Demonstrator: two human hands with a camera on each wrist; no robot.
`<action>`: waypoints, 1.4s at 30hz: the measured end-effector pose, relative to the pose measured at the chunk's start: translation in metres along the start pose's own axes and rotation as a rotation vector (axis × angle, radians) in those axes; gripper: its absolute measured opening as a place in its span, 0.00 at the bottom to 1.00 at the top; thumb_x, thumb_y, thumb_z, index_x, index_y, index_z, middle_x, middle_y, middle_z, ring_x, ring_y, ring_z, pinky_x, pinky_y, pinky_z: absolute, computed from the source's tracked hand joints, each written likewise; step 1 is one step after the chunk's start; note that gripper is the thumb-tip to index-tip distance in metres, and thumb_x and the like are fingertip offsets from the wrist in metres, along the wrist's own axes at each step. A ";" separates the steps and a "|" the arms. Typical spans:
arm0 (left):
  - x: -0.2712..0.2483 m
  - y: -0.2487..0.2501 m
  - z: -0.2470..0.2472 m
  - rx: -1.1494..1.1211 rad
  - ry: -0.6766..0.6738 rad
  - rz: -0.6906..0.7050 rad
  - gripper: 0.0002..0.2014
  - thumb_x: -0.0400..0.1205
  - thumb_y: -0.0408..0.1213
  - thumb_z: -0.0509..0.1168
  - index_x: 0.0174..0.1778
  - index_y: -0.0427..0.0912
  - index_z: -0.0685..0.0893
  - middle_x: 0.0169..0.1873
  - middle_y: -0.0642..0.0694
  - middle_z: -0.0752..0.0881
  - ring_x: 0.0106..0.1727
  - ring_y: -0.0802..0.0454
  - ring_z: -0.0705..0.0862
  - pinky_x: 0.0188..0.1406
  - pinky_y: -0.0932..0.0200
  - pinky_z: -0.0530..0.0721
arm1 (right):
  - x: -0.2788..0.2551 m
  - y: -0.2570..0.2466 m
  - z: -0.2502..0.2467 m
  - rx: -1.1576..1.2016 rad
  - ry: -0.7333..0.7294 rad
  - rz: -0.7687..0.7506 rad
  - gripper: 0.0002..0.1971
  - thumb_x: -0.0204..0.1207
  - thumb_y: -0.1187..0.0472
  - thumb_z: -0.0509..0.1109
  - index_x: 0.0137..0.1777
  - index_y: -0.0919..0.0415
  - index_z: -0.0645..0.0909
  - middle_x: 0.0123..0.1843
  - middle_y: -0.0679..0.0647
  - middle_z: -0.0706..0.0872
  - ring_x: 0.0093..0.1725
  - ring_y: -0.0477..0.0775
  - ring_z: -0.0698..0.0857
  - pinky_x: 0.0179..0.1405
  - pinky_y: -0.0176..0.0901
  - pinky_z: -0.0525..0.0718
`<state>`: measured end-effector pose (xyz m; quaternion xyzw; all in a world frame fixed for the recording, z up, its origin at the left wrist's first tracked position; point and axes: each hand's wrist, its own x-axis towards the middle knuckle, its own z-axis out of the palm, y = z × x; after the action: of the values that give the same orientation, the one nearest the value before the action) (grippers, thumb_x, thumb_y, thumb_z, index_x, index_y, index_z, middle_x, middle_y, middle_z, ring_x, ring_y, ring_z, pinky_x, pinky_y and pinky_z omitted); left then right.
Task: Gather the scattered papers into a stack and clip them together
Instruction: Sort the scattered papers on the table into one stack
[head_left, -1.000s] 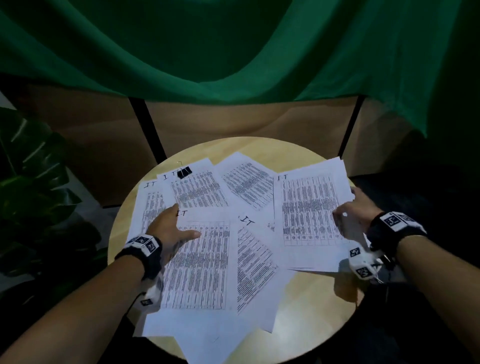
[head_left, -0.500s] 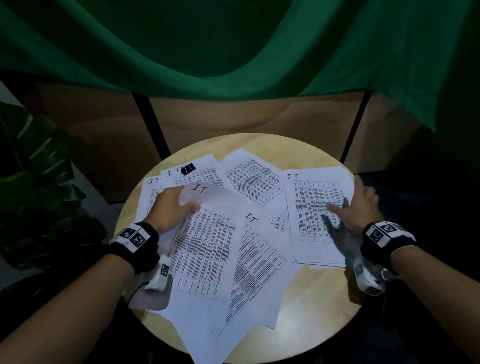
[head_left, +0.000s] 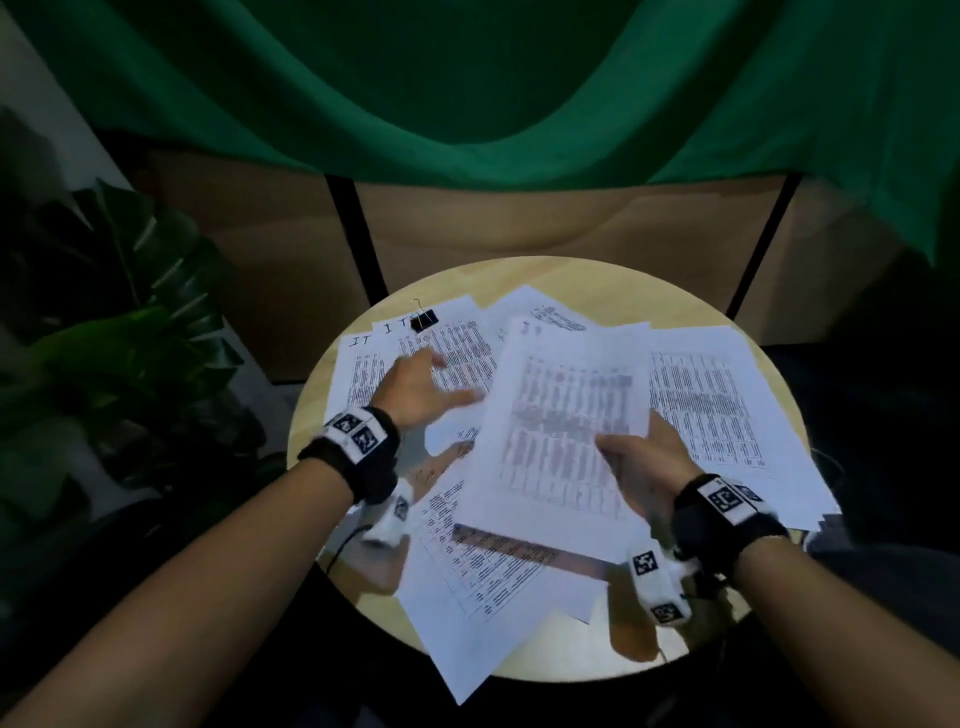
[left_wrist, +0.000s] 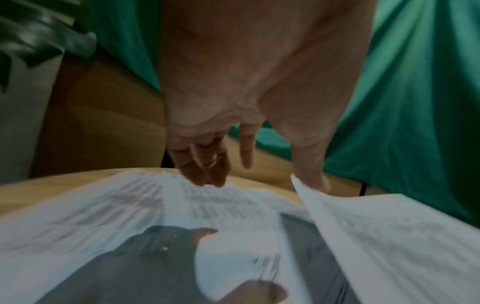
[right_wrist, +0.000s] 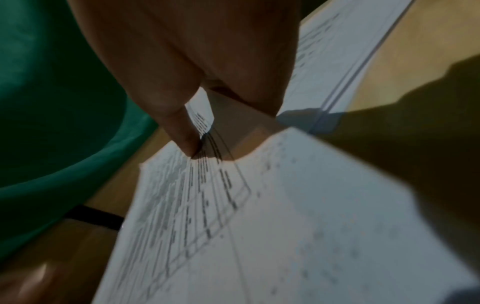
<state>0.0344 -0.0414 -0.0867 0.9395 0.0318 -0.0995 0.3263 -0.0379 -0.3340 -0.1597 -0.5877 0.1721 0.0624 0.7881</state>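
Your papers (head_left: 722, 410) were white sheets printed with dense black tables, several marked "IT" by hand at the top, and they lay overlapping across the round wooden table (head_left: 613, 280), some hanging past its near edge. Your right hand (head_left: 644, 457) pinched one printed sheet (head_left: 566, 431) by its right edge, thumb on top and fingers beneath, and held it tilted up above the rest; motion blurred its print. From the right wrist, the thumb (right_wrist: 182, 123) pressed down onto the page. Your left hand (head_left: 415, 389) hovered over the left-side sheets with fingers straight and loosely spread, gripping nothing; from the left wrist its fingertips (left_wrist: 207, 174) sat just above the paper. A black binder clip (head_left: 423, 320) rested on the far-left sheets, near the table's rim. A green cloth (head_left: 467, 93) hung behind.
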 end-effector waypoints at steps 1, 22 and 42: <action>-0.004 -0.017 0.004 0.145 -0.066 -0.057 0.49 0.68 0.71 0.83 0.80 0.48 0.77 0.74 0.43 0.80 0.69 0.42 0.85 0.65 0.49 0.84 | -0.002 -0.003 -0.011 -0.038 0.040 0.025 0.24 0.82 0.83 0.65 0.72 0.60 0.79 0.56 0.60 0.91 0.52 0.59 0.92 0.50 0.42 0.89; -0.079 -0.038 0.054 0.289 -0.184 -0.228 0.41 0.64 0.58 0.92 0.64 0.38 0.82 0.70 0.37 0.84 0.66 0.40 0.84 0.69 0.38 0.90 | -0.002 0.015 -0.053 -0.267 0.174 -0.003 0.22 0.81 0.78 0.69 0.70 0.57 0.77 0.56 0.70 0.84 0.51 0.66 0.84 0.54 0.61 0.85; -0.078 -0.040 0.085 0.290 -0.250 0.154 0.67 0.75 0.60 0.84 0.98 0.54 0.41 0.94 0.45 0.64 0.94 0.42 0.65 0.90 0.41 0.71 | 0.000 0.022 -0.070 -0.186 0.242 -0.029 0.20 0.81 0.79 0.67 0.71 0.66 0.77 0.49 0.63 0.78 0.46 0.61 0.77 0.46 0.56 0.77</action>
<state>-0.0613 -0.0623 -0.1599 0.9566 -0.0955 -0.1936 0.1959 -0.0579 -0.3937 -0.1969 -0.6637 0.2508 -0.0044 0.7047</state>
